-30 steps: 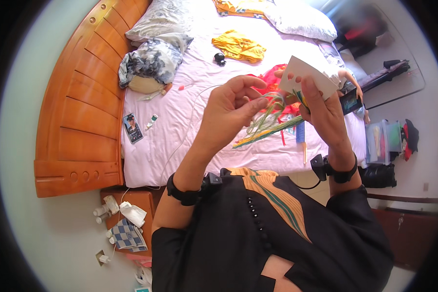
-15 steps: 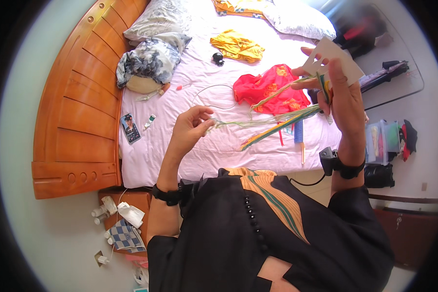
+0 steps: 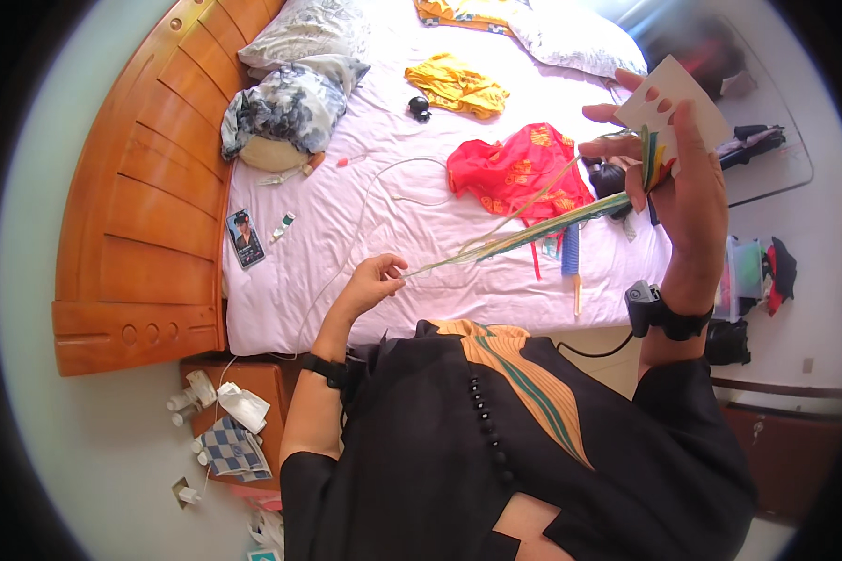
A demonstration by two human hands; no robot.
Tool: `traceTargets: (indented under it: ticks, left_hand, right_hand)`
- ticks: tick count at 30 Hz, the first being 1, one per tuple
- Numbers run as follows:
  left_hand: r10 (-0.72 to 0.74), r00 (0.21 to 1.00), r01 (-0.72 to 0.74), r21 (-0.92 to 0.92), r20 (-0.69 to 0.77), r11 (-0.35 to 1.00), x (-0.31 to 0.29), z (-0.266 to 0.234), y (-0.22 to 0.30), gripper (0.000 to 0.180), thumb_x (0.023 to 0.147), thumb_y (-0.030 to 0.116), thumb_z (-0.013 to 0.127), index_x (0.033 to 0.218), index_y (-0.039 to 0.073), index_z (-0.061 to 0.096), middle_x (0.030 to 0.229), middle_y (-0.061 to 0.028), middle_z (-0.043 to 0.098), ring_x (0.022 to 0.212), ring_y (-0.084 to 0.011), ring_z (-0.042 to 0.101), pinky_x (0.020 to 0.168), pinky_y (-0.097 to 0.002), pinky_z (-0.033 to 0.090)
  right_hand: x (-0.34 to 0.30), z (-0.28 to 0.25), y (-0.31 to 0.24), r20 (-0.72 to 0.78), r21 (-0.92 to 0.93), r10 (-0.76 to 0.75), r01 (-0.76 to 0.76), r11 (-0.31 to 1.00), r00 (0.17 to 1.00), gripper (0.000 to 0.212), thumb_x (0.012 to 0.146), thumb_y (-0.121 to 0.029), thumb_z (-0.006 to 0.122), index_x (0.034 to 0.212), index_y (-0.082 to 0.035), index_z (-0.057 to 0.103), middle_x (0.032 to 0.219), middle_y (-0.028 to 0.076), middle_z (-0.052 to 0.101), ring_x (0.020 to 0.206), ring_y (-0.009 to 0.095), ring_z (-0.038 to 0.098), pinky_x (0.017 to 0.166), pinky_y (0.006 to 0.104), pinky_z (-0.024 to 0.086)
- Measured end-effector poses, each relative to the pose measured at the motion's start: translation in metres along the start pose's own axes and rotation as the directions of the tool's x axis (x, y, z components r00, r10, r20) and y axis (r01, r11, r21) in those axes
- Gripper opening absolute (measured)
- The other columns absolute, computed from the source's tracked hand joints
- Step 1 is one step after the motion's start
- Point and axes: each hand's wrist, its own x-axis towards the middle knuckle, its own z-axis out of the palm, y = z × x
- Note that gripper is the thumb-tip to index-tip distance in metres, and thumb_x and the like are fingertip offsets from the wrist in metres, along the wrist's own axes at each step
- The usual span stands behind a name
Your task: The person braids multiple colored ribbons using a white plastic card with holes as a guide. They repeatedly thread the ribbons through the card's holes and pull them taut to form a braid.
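Strands of green, yellow and white embroidery thread (image 3: 533, 224) stretch in a slanting bundle between my hands. My left hand (image 3: 372, 283), low over the near side of the bed, has its fingers pinched on the thin ends. Raised at the right, my right hand (image 3: 690, 187) grips a white card (image 3: 700, 110) with holes in it between thumb and fingers. Green, yellow and red thread gathers at the card's lower edge. One looser yellowish strand hangs apart from the bundle, above it.
Beneath my hands is a bed with a pink sheet (image 3: 346, 224). On it lie a red cloth (image 3: 510, 168), a yellow cloth (image 3: 456, 86), a phone (image 3: 246, 238), a small tube (image 3: 283, 226), a blue comb-like item (image 3: 571, 251) and a white cable (image 3: 360, 210). A wooden headboard (image 3: 140, 196) stands left.
My left hand has come down towards me, and my right hand has shifted right with the card. The threads, spread apart before, now run in a tighter, straighter bundle.
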Motion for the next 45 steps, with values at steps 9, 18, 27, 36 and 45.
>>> traceTargets:
  ticks: [9, 18, 27, 36, 45]
  left_hand:
    - [-0.188, 0.981, 0.18, 0.141, 0.048, 0.974, 0.006, -0.009, -0.04, 0.03, 0.073, 0.005, 0.067, 0.101, -0.003, 0.059, 0.071, -0.0076, 0.062, 0.055, -0.0129, 0.058, 0.052, -0.0258, 0.047]
    - [-0.307, 0.949, 0.315, 0.196, -0.072, 0.929, 0.011, -0.027, -0.087, 0.026, 0.079, 0.01, 0.063, 0.101, -0.003, 0.058, 0.073, -0.0117, 0.064, 0.057, -0.0172, 0.062, 0.051, -0.0284, 0.05]
    - [-0.333, 0.936, 0.35, 0.193, -0.113, 0.917, 0.007, -0.031, -0.109, 0.035, 0.079, 0.014, 0.068, 0.108, -0.002, 0.057, 0.09, -0.0171, 0.062, 0.057, -0.0197, 0.063, 0.052, -0.0303, 0.054]
    - [-0.212, 0.949, 0.284, 0.335, -0.235, 0.898, 0.008, -0.031, -0.095, 0.034, 0.079, 0.018, 0.067, 0.107, 0.0, 0.059, 0.085, -0.0153, 0.064, 0.066, -0.0215, 0.065, 0.06, -0.0307, 0.052]
    - [0.311, 0.879, -0.286, 0.123, -0.361, 0.95, 0.009, 0.007, 0.066, 0.016, 0.084, 0.009, 0.063, 0.097, -0.001, 0.062, 0.08, -0.0071, 0.065, 0.071, -0.0119, 0.061, 0.065, -0.0244, 0.048]
  right_hand:
    - [0.0, -0.004, -0.003, 0.023, -0.061, 0.002, -0.001, 0.998, 1.0, 0.065, 0.096, -0.052, 0.026, 0.132, 0.0, 0.041, 0.112, 0.022, 0.06, 0.09, 0.028, 0.067, 0.067, 0.0272, 0.056]
    - [-0.001, 0.001, -0.006, 0.037, -0.043, 0.032, -0.03, 0.999, 0.999, 0.066, 0.096, -0.053, 0.025, 0.134, 0.0, 0.036, 0.116, 0.022, 0.058, 0.094, 0.029, 0.066, 0.062, 0.0268, 0.057]
    - [-0.001, -0.003, -0.015, 0.116, -0.038, 0.026, -0.022, 0.999, 0.993, 0.064, 0.097, -0.051, 0.024, 0.134, 0.0, 0.035, 0.116, 0.022, 0.059, 0.094, 0.026, 0.066, 0.046, 0.0193, 0.051]
    - [0.003, -0.003, -0.015, 0.126, 0.013, 0.045, -0.047, 0.999, 0.991, 0.064, 0.097, -0.05, 0.025, 0.136, -0.001, 0.032, 0.123, 0.025, 0.053, 0.108, 0.03, 0.059, 0.049, 0.0208, 0.053]
    - [0.009, 0.001, 0.007, 0.104, 0.164, 0.136, -0.151, 0.975, 0.985, 0.062, 0.097, -0.048, 0.027, 0.135, 0.001, 0.034, 0.126, 0.025, 0.051, 0.116, 0.031, 0.053, 0.089, 0.0333, 0.048]
